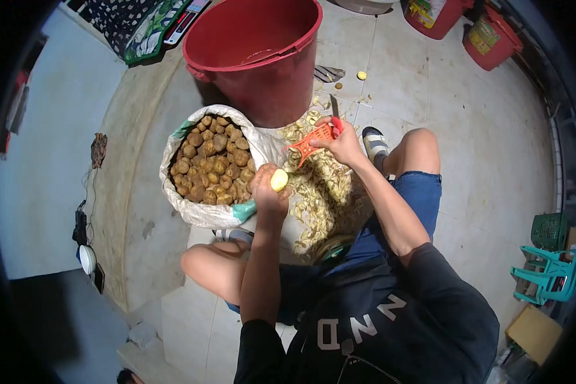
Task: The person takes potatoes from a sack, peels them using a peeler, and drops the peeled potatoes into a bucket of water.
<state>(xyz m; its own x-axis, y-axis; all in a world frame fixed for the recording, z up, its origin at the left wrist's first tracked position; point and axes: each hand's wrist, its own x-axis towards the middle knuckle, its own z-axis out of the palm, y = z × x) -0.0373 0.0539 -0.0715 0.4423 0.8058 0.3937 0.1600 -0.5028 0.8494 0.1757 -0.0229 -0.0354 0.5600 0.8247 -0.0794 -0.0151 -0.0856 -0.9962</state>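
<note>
A pale yellow peeled potato [279,180] is gripped in my left hand [267,195], beside the rim of the potato sack. My right hand [348,148] is closed around an orange peeler [311,144] with a lattice-patterned body, held a short way from the potato and not touching it. A red-handled knife [336,124], its dark blade pointing away from me, also sits in the right hand. Brown unpeeled potatoes [214,160] fill the open white sack [180,210] at my left. Under both hands, potato peelings [320,211] lie heaped on the floor between my legs.
A large red bucket [262,89] stands just beyond the sack. Farther off on the tiles are a small yellow piece [361,75] and smaller red buckets [493,40]. To the right are a turquoise plastic stool [544,275] and a green basket [548,231].
</note>
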